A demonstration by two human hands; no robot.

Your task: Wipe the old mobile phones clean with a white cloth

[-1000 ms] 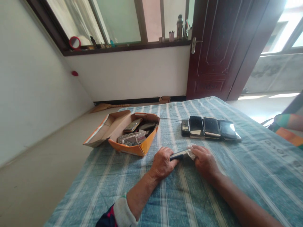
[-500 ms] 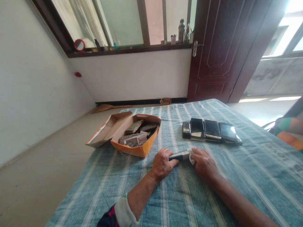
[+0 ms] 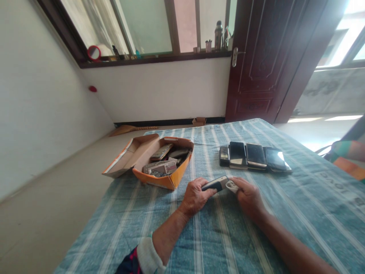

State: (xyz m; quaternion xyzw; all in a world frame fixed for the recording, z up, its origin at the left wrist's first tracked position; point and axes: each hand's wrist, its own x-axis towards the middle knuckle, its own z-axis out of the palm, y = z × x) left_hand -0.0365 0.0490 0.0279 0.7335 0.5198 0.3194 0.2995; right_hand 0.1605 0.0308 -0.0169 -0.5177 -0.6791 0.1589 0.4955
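My left hand (image 3: 196, 196) is closed round one end of a dark and silver mobile phone (image 3: 217, 184), held tilted above the striped bed cover. At the phone's other end, my right hand (image 3: 249, 196) pinches a small white cloth or tissue (image 3: 232, 186) against its edge. To the left stands an open orange cardboard box (image 3: 179, 177) with several old phones inside, a keypad phone (image 3: 161, 168) on top. Beyond my right hand lie a small keypad phone (image 3: 224, 156), a dark phone (image 3: 237, 154), a gold-edged phone (image 3: 256, 155) and a shiny dark phone (image 3: 276, 159) in a row.
A blue striped cover (image 3: 159, 236) spreads under everything. The box's lid (image 3: 128, 156) is folded out to the left. Behind are a white wall, a windowsill (image 3: 159, 59) with small items, and a dark red door (image 3: 262, 61). Orange and green fabric (image 3: 349, 160) shows at right.
The held phone has turned, showing more of its broad face, and its right end has risen slightly. My right fingers and the white cloth have shifted a little along its end.
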